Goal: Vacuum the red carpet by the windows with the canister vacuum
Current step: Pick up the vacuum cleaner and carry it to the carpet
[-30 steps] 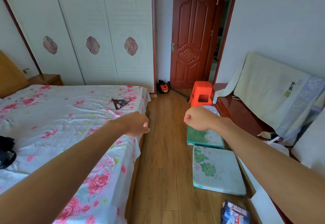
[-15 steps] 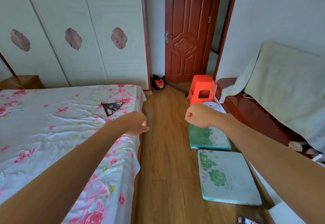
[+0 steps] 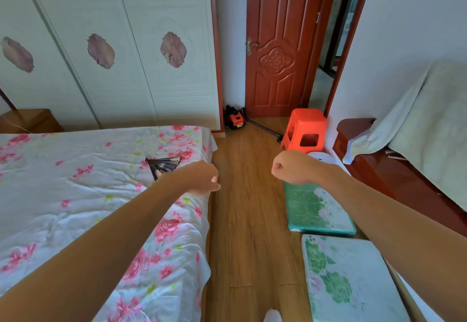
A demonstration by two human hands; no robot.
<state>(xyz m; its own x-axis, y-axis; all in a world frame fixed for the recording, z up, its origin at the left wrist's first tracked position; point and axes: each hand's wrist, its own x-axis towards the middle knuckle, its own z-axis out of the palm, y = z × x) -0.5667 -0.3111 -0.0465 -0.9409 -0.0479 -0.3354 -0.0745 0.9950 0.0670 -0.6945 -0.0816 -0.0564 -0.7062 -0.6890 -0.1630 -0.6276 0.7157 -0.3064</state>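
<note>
While both arms reach forward over the wooden floor (image 3: 250, 220), a pale cushion (image 3: 348, 283) lies nearest on the right, a green cushion (image 3: 316, 210) just beyond it; the bed (image 3: 75, 195) with its flowered sheet fills the left side; the left hand (image 3: 202, 179) and the right hand (image 3: 290, 167) are each curled into a fist, holding nothing; a black fan (image 3: 163, 166) lies on the bed near the left hand; farther, an orange stool (image 3: 305, 129) stands; the canister vacuum (image 3: 235, 119) sits in the far corner, between wardrobe (image 3: 113, 56) and door (image 3: 275, 44).
</note>
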